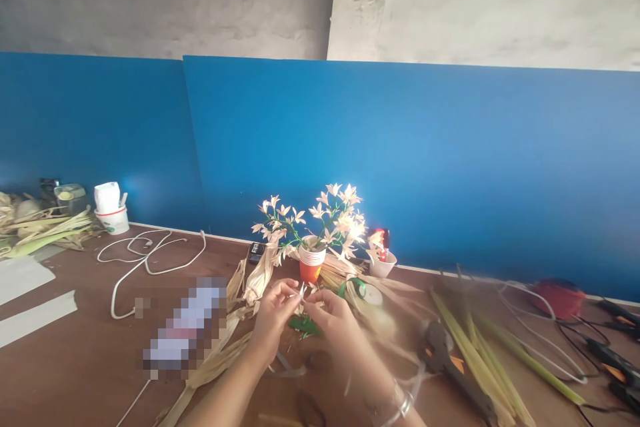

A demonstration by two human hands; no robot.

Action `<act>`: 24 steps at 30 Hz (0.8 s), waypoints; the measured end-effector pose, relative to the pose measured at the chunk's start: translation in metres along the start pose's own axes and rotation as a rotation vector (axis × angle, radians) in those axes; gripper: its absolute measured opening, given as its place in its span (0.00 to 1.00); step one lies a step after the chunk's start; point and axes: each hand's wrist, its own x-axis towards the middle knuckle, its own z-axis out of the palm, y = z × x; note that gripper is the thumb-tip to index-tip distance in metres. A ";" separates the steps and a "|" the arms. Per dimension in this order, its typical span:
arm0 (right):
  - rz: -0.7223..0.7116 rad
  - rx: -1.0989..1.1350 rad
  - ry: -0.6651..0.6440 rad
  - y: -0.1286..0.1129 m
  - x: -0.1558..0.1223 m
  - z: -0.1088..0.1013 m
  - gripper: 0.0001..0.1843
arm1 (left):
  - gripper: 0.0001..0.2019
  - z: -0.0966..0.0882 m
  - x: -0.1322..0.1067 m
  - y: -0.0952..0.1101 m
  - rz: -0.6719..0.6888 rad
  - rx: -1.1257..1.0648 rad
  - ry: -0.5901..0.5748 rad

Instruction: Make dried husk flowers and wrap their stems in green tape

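Observation:
My left hand (273, 318) and my right hand (334, 318) meet over the brown table, both pinching a small pale husk flower piece (303, 294) between their fingertips. Just below the fingers lies a green leaf or tape bit (304, 326). Behind the hands stands an orange paper cup (311, 263) holding cream husk flowers on green stems (320, 217). A roll of green tape (356, 287) lies right of the cup. Dried corn husks (255, 280) are strewn around the hands.
A white cable (145, 257) loops at left near a white cup (113, 217). Long green leaves (480, 354), dark shears (440, 347), glue guns and black cords (607, 354) lie at right. A blue board (400, 160) backs the table (85, 360).

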 end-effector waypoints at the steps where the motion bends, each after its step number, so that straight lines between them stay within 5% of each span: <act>1: -0.001 0.007 0.011 0.002 0.001 0.000 0.11 | 0.10 0.001 -0.001 0.000 -0.013 -0.003 -0.018; 6: 0.063 0.199 0.032 0.003 0.005 -0.002 0.14 | 0.17 0.004 -0.003 -0.002 -0.152 -0.185 -0.093; 9: 0.072 0.272 0.015 0.001 0.005 -0.002 0.16 | 0.11 0.004 -0.004 -0.004 -0.299 -0.301 -0.195; 15: -0.058 0.117 0.048 -0.006 -0.002 0.004 0.16 | 0.06 0.002 -0.005 -0.009 -0.416 -0.568 -0.199; 24: -0.129 -0.129 -0.032 0.001 -0.001 0.004 0.19 | 0.10 -0.001 -0.001 -0.004 -0.381 -0.487 -0.137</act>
